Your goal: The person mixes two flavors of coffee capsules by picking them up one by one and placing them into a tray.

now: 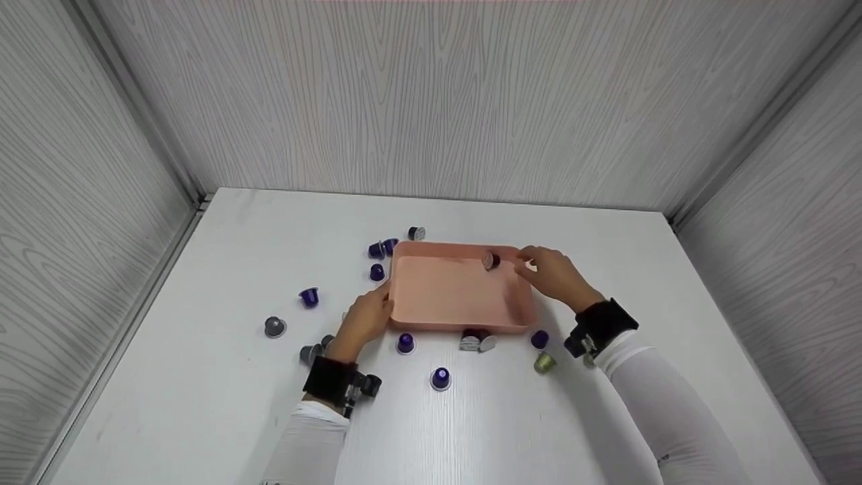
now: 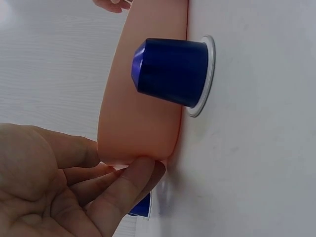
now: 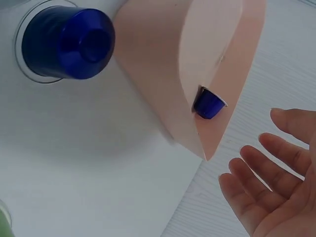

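Note:
A shallow pink tray (image 1: 458, 289) sits on the white table. My left hand (image 1: 367, 316) grips its left end; in the left wrist view the thumb and fingertips (image 2: 140, 170) close on the tray's wall (image 2: 143, 128). Inside the tray, by the back right, a dark coffee capsule (image 1: 491, 260) lies tipped on its side; the right wrist view shows this capsule (image 3: 209, 103) as blue. My right hand (image 1: 552, 275) is over the tray's back right corner, its fingers spread and relaxed, holding nothing and apart from that capsule.
Purple capsules (image 1: 309, 297) and grey capsules (image 1: 275, 327) are scattered left of the tray. In front of it stand blue-purple capsules (image 1: 440, 378) and a green capsule (image 1: 544, 363). Another capsule (image 1: 416, 233) lies behind it. Panels (image 1: 431, 101) enclose the table's back and sides.

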The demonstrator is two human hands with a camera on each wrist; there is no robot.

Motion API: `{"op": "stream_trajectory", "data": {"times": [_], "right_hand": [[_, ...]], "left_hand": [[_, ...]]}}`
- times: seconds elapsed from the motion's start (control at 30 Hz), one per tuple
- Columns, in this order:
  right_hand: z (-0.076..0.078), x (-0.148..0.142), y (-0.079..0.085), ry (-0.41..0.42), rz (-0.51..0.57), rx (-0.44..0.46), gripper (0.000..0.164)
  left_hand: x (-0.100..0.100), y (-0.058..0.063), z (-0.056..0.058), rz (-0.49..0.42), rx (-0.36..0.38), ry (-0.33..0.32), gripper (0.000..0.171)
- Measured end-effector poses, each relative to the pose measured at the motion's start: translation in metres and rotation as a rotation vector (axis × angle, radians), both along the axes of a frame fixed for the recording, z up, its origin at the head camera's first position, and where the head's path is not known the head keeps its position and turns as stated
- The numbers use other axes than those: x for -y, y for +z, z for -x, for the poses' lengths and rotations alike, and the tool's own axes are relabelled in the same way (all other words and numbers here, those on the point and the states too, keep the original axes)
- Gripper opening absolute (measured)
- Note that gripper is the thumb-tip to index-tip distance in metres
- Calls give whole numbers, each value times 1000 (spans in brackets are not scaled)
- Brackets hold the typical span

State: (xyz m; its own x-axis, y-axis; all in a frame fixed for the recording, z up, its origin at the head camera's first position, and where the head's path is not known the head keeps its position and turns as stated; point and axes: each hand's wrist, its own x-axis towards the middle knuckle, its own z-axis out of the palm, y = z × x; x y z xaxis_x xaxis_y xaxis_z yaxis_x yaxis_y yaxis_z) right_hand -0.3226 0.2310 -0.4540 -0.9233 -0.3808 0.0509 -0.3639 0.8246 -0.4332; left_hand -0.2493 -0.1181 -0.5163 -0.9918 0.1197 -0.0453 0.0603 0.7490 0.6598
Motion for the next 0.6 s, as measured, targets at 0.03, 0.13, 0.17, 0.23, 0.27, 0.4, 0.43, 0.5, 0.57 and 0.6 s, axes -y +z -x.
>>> {"op": "stream_trajectory", "data": {"times": [0.03, 0.13, 0.17, 0.23, 0.27, 0.4, 0.43, 0.5, 0.57, 0.6], "right_hand": [[-1, -2, 0, 9, -8, -6, 38], [-5, -9, 1, 26, -29, -24, 40], [-6, -10, 1, 23, -33, -25, 41], [-8, -14, 0, 24, -44, -35, 42], [-9, -16, 0, 22, -49, -36, 43], [-16, -27, -1, 22, -58, -34, 48], [-18, -30, -1, 20, -59, -29, 49], [-22, -37, -1, 23, -57, -26, 51], [-26, -44, -1, 23, -60, -26, 53], [-28, -48, 0, 21, -64, -25, 54]], "left_hand": [[0, 0, 0, 0, -8, -3, 51], [1, 1, -1, -1, -21, -8, 51], [1, 1, -2, -5, -21, -7, 51], [2, 1, -2, -8, -19, -3, 51], [2, 1, -2, -10, -18, -3, 51], [3, 0, -2, -14, -20, 0, 51], [3, 0, -2, -15, -23, -1, 50], [2, -1, -2, -20, -30, -2, 50], [1, 0, -2, -25, -39, -7, 49], [1, 0, -2, -28, -39, -8, 48]]}}
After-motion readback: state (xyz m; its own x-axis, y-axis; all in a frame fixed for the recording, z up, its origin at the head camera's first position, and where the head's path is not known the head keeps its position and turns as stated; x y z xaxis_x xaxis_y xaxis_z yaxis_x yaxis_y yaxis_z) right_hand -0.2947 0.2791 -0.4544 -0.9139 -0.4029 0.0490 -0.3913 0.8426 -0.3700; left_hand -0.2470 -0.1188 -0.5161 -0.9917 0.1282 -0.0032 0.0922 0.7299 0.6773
